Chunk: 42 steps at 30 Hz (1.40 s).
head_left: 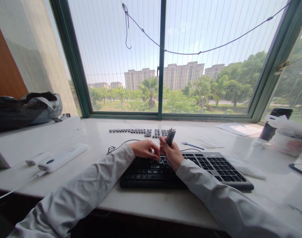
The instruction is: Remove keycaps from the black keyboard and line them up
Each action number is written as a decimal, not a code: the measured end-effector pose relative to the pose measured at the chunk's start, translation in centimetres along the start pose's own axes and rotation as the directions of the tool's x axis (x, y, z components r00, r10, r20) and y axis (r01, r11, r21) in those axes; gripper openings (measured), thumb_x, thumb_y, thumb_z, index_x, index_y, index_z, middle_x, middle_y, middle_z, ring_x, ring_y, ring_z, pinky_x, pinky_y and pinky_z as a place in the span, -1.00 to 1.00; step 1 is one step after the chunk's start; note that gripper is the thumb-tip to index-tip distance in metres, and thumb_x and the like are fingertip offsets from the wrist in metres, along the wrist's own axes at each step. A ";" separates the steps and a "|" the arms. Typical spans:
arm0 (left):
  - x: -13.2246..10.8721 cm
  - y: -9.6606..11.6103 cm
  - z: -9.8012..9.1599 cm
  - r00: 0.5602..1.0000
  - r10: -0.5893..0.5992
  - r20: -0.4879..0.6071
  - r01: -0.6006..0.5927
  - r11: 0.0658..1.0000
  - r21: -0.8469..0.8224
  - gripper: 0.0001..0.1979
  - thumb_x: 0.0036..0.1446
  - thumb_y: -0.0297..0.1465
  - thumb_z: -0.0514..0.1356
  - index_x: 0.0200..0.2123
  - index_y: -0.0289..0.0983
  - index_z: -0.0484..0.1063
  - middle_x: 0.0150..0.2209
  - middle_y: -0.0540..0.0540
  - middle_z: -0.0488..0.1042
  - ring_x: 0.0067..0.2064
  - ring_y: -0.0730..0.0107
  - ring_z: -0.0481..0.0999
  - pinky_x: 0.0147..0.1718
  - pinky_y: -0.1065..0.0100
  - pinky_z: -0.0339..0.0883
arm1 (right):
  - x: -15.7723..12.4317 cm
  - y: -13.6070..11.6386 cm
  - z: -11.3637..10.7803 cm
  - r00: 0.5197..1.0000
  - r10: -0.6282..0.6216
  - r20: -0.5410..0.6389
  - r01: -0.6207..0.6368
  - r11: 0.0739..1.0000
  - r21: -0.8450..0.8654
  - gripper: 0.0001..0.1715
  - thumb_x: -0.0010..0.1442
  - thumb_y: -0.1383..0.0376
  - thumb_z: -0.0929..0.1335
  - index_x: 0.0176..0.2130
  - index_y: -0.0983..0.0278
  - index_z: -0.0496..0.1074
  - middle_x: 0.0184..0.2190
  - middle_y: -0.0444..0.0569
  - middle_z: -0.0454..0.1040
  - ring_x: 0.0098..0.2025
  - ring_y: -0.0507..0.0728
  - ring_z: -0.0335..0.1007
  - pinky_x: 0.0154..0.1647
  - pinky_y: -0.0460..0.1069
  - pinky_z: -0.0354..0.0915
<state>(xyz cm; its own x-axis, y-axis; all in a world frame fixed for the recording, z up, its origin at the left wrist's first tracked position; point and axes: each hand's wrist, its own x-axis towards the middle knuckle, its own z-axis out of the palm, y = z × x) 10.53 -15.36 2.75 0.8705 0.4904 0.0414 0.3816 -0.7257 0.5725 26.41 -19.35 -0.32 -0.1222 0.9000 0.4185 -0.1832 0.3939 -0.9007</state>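
Two hands of mine meet over the keyboard (153,178) in the head view, which lies on the pale tabletop (131,201) right in front of me. My right hand (174,153) is wrapped round a dark grey tool (170,136), whose end stands up past my thumb. My left hand (147,149) is curled low, thumb and forefinger close together by the keys; I cannot tell whether they pinch anything. As for writing, a small mark on the keyboard's upper edge is too tiny to read, and so are the characters on the loose keycaps (138,131) lined up beyond my hands. Near my left sleeve, a white device (64,158) with a cable bears a few faint marks that I cannot make out. On my right, the white bag (288,140) beside a black bottle (274,124) shows a blurred reddish print. A blue-handled brush (194,145) lies just behind the keyboard, and a sheet of paper (240,128) rests near the window, its contents illegible from here.
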 end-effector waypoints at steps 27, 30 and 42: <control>0.1 -0.5 0.5 0.999 -0.030 -0.033 0.030 1.000 -0.007 -0.59 -0.01 -0.09 0.22 -0.36 -0.37 0.50 -0.45 -0.04 0.45 -0.48 0.56 0.24 -0.49 0.50 0.12 | -0.4 -0.2 0.0 0.996 -0.007 0.090 0.017 0.994 -0.108 -0.53 0.09 -0.07 0.26 -0.51 0.27 0.21 -0.69 -0.24 0.13 -0.63 -0.05 0.05 -0.58 -0.10 0.07; 0.1 -0.5 0.4 0.999 -0.008 -0.037 0.006 0.999 -0.033 -0.61 -0.02 -0.10 0.23 -0.38 -0.36 0.51 -0.43 -0.04 0.46 -0.44 0.54 0.28 -0.44 0.49 0.15 | -0.4 -0.4 0.1 0.991 -0.023 0.133 0.040 0.991 -0.127 -0.53 0.11 -0.06 0.26 -0.51 0.27 0.22 -0.69 -0.24 0.14 -0.63 -0.05 0.05 -0.59 -0.10 0.06; -0.1 -1.4 0.0 1.000 -0.012 0.006 0.012 0.999 -0.044 -0.59 -0.02 -0.08 0.22 -0.38 -0.37 0.48 -0.47 -0.03 0.42 -0.46 0.52 0.29 -0.47 0.48 0.14 | 1.3 0.4 0.8 0.987 0.041 0.154 -0.020 0.991 -0.135 -0.52 0.06 -0.09 0.28 -0.53 0.27 0.26 -0.70 -0.21 0.22 -0.65 -0.03 0.12 -0.60 -0.09 0.10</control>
<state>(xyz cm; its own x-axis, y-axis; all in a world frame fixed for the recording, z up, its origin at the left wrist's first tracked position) 9.86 -14.39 1.92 0.8676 0.4964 0.0297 0.3785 -0.6978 0.6081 25.43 -18.18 -0.02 -0.2780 0.8758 0.3945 -0.0476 0.3976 -0.9163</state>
